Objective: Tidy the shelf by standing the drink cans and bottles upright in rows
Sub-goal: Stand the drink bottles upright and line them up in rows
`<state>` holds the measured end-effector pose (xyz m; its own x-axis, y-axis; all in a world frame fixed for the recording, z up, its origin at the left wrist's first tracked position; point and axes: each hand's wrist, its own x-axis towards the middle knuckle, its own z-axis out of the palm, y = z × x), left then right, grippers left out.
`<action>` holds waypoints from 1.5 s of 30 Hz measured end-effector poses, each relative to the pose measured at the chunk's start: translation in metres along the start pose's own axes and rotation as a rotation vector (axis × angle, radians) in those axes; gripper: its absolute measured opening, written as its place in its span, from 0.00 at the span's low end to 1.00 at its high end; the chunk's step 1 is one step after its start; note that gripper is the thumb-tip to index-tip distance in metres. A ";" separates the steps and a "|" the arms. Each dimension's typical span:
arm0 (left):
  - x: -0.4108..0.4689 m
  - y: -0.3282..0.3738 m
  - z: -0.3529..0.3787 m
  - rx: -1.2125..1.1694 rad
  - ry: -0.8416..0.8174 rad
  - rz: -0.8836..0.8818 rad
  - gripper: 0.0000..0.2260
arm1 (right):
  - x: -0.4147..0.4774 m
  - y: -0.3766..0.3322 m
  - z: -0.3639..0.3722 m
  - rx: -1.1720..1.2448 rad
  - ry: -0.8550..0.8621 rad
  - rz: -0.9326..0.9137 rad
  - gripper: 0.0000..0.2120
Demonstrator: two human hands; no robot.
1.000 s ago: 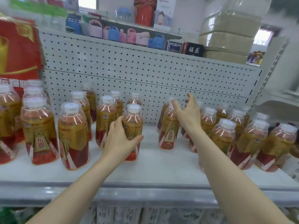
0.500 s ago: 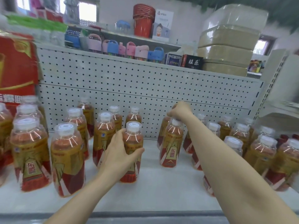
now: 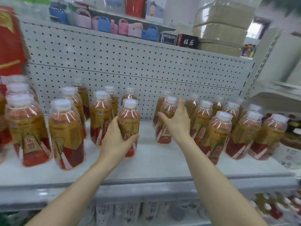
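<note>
Several upright tea bottles with white caps and gold-red labels stand on the white shelf (image 3: 156, 162). My left hand (image 3: 116, 139) grips the middle bottle (image 3: 129, 118) around its lower body. To the right, my right hand (image 3: 178, 121) wraps around another bottle (image 3: 168, 110), with the thumb on its left side and the fingers round its right. Rows of bottles (image 3: 65, 132) stand to the left, and a tighter cluster of bottles (image 3: 218, 134) fills the right side.
A white pegboard back wall (image 3: 138, 69) rises behind the bottles. The upper shelf holds coloured small baskets (image 3: 104, 24), a red bucket (image 3: 135, 6) and stacked packs (image 3: 221, 25). A red box (image 3: 9, 43) stands at far left. Dark jars (image 3: 293, 137) sit at far right.
My right hand came down from the bottle caps at the back and now wraps the body of a bottle. My left hand keeps its grip on the middle bottle.
</note>
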<state>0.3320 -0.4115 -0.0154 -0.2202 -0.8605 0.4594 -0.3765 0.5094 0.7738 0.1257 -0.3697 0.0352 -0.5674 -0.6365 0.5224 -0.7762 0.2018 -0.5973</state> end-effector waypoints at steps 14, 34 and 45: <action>0.004 -0.002 -0.011 -0.038 -0.085 -0.029 0.37 | -0.012 0.003 -0.021 -0.054 -0.003 -0.080 0.35; -0.047 0.084 0.086 -0.158 -0.170 -0.014 0.36 | -0.048 0.089 -0.114 -0.113 0.149 -0.021 0.43; -0.061 0.078 0.103 -0.029 -0.089 -0.073 0.36 | -0.041 0.109 -0.122 0.017 0.099 -0.132 0.40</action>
<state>0.2234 -0.3194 -0.0285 -0.2730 -0.8913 0.3619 -0.3681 0.4444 0.8167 0.0303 -0.2307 0.0232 -0.4856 -0.5804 0.6537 -0.8414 0.1077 -0.5295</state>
